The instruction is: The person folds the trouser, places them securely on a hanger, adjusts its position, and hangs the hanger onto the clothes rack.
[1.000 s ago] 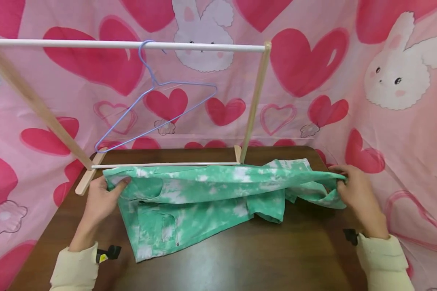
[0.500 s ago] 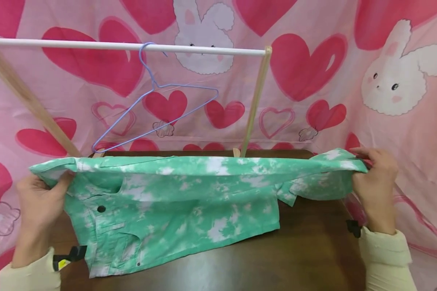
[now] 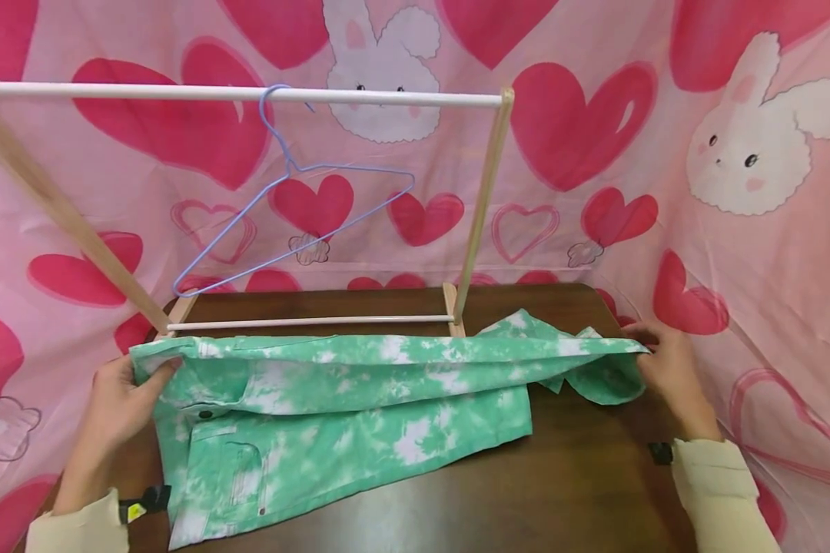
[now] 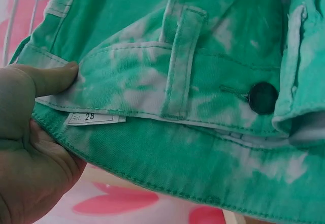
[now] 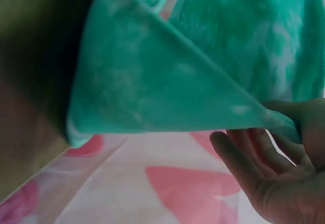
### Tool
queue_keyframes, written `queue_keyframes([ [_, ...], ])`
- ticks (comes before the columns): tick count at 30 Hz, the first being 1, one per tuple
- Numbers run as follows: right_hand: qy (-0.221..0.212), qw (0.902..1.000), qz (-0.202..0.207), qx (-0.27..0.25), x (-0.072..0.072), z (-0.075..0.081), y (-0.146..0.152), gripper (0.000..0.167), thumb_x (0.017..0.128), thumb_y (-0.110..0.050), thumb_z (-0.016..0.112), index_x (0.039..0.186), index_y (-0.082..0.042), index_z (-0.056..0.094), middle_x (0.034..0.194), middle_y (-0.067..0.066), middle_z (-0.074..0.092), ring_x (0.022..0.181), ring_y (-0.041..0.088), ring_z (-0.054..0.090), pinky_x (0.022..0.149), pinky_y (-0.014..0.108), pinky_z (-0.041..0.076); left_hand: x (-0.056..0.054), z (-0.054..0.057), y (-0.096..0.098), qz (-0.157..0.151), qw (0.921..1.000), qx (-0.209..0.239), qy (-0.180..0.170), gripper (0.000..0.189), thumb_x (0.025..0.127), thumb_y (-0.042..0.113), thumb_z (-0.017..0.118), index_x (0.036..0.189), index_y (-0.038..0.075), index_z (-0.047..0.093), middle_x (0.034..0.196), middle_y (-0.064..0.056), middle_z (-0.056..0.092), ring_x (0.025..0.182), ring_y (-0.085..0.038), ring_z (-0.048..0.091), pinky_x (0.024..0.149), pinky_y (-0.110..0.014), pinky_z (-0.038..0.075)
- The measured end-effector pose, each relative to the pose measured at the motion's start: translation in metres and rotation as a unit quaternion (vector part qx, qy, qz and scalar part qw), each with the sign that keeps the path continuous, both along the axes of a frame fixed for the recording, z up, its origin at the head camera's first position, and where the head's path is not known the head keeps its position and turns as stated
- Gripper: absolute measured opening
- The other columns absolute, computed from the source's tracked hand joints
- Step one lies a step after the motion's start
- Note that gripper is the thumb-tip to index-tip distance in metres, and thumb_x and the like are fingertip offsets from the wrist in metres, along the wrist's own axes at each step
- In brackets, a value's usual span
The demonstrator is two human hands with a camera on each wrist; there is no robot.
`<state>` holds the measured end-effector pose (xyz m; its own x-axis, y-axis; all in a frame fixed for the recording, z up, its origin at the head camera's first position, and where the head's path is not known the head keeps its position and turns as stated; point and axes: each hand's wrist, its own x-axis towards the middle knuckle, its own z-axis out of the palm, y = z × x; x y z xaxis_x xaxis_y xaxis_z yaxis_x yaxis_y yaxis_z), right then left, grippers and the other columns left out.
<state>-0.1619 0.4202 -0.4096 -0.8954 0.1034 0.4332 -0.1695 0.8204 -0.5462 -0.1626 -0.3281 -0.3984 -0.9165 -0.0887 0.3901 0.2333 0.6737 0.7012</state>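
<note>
Green-and-white tie-dyed pants [image 3: 387, 415] stretch sideways in front of the rack, their near part spread low over the table. At the left end, my left hand [image 3: 114, 403] pinches the waistband [image 4: 127, 79], thumb on one side and fingers on the other. A dark button [image 4: 263, 97] and a small size label [image 4: 96, 118] reading 28 show there. My right hand [image 3: 674, 380] pinches the far end of a leg, where a loose flap of cloth [image 5: 152, 82] hangs down. The upper edge runs nearly straight between both hands.
Behind the pants stands a clothes rack with a white top rod [image 3: 180, 92], wooden posts [image 3: 484, 207] and a low white bar [image 3: 318, 321]. A blue wire hanger [image 3: 283, 180] hangs from it. The brown table [image 3: 526, 491] is backed by a pink heart-and-rabbit cloth [image 3: 574, 46].
The pants rose toward me and to the left, pulled straighter, then came down nearer the table. My left hand went out left and partly back; my right hand lifted, then lowered.
</note>
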Motion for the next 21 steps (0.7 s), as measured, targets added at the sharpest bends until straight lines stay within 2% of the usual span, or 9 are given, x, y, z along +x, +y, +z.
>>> queue_keyframes([
  [4,-0.068,0.9974,0.011,0.023,0.001,-0.005,0.014,0.043,0.065,0.02,0.06,0.104,0.009,0.073,0.099,0.03,0.071,0.077,0.018,0.058,0.053,0.018,0.045,-0.002,-0.002,-0.003,0.008,0.9999,0.005,-0.01,0.023,0.095,0.013,0.071,0.109,-0.005,0.069,0.077,0.034,0.061,0.072,0.01,0.055,0.06,-0.013,0.043],
  [7,-0.13,0.9904,0.041,0.024,0.003,-0.004,0.024,0.043,0.065,0.019,0.063,0.106,0.011,0.072,0.102,0.031,0.07,0.079,0.028,0.063,0.052,0.026,0.049,-0.002,-0.002,-0.004,0.005,0.9999,0.01,-0.009,0.02,0.095,0.014,0.071,0.109,-0.001,0.07,0.078,0.035,0.061,0.072,0.011,0.057,0.06,-0.013,0.045],
  [11,-0.165,0.9826,0.084,0.013,0.01,0.009,0.039,0.039,0.075,0.015,0.069,0.113,0.009,0.071,0.105,0.028,0.071,0.082,0.009,0.066,0.061,0.024,0.056,0.0,0.002,-0.009,0.01,0.9999,0.009,-0.003,0.012,0.095,0.013,0.07,0.105,0.006,0.07,0.078,0.035,0.061,0.07,0.011,0.057,0.059,-0.012,0.045],
  [14,-0.16,0.9827,0.092,0.006,0.017,0.025,0.045,0.036,0.08,0.011,0.071,0.115,0.004,0.073,0.105,0.015,0.074,0.084,-0.004,0.059,0.064,0.024,0.058,-0.001,0.008,-0.015,0.022,0.9997,0.007,0.0,0.009,0.094,0.012,0.07,0.1,0.02,0.069,0.076,0.037,0.059,0.069,0.013,0.055,0.058,-0.011,0.043],
  [18,-0.13,0.989,0.069,-0.013,0.028,0.05,0.051,0.026,0.089,0.007,0.067,0.114,0.003,0.073,0.098,-0.019,0.07,0.085,-0.002,0.054,0.061,0.023,0.056,-0.002,0.017,-0.023,0.036,0.9988,0.031,0.011,0.026,0.093,0.009,0.07,0.099,0.034,0.068,0.077,0.038,0.06,0.068,0.014,0.056,0.057,-0.01,0.044],
  [21,-0.1,0.9942,0.025,-0.029,0.034,0.067,0.049,0.021,0.096,0.0,0.064,0.115,0.004,0.073,0.094,-0.035,0.06,0.084,0.002,0.049,0.056,0.02,0.05,-0.004,0.022,-0.025,0.062,0.9963,0.049,0.031,0.03,0.093,0.005,0.069,0.099,0.035,0.069,0.078,0.039,0.06,0.069,0.016,0.057,0.059,-0.007,0.043],
])
